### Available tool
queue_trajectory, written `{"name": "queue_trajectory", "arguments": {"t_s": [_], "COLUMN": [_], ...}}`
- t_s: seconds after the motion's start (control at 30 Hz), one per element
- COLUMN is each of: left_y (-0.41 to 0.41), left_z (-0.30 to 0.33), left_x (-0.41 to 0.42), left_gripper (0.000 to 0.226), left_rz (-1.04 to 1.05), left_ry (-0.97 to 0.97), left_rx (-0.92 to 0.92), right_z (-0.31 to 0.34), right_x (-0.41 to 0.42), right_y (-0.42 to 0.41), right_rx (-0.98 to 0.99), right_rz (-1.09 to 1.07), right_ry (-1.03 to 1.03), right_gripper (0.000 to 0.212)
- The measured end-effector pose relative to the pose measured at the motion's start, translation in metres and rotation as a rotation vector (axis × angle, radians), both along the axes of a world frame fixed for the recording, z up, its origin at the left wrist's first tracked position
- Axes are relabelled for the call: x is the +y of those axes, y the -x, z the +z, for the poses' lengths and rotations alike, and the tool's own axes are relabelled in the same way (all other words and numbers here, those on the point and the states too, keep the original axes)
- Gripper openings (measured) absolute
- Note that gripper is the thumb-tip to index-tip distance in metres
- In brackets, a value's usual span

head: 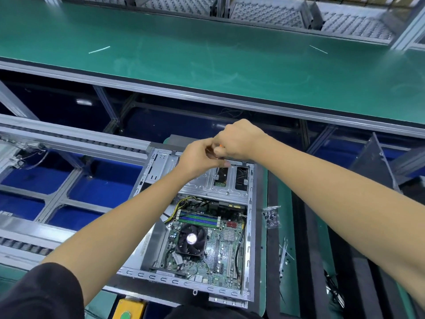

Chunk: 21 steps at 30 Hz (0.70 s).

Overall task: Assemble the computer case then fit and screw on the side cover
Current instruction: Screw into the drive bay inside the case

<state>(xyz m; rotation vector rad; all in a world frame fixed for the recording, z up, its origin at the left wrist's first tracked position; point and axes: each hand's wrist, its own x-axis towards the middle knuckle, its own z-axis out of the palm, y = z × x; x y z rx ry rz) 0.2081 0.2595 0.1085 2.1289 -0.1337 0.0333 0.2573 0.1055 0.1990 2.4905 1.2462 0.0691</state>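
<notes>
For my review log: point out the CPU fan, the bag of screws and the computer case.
CPU fan [191, 238]: head view, on its hub.
Bag of screws [272, 217]: head view, bag's middle.
Computer case [250, 226]: head view, right rim.

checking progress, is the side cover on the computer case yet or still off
Off. The computer case lies open-side up, its motherboard and CPU fan fully exposed.

case side sticker [147, 246]: print present, well below left-hand fingers, too blurred to read
motherboard [207, 245]: markings too small to read
fan hub [191, 238]: glare, nothing readable
yellow box [130, 308]: no text visible
</notes>
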Motion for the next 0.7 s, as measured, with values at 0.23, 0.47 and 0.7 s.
{"name": "queue_trajectory", "arguments": {"t_s": [0.23,0.47,0.7], "left_y": [-0.004,0.0,-0.003], "left_z": [0.0,0.012,0.012], "left_x": [0.011,0.003,0.013], "left_gripper": [0.013,0.032,0.015], "left_rz": [-0.105,-0.073,-0.161], "left_ry": [-0.005,-0.052,-0.042], "left_rx": [0.128,-0.006,0.138], "right_z": [-0.001,-0.003,0.001], "right_x": [-0.008,-0.003,-0.007], "right_y": [-0.004,-0.003,-0.002], "right_rx": [0.12,0.026,0.081], "right_rz": [0.12,-0.005,0.134], "right_ry": [-0.069,-0.035,-0.039], "right_gripper": [0.034,0.028,0.021]}}
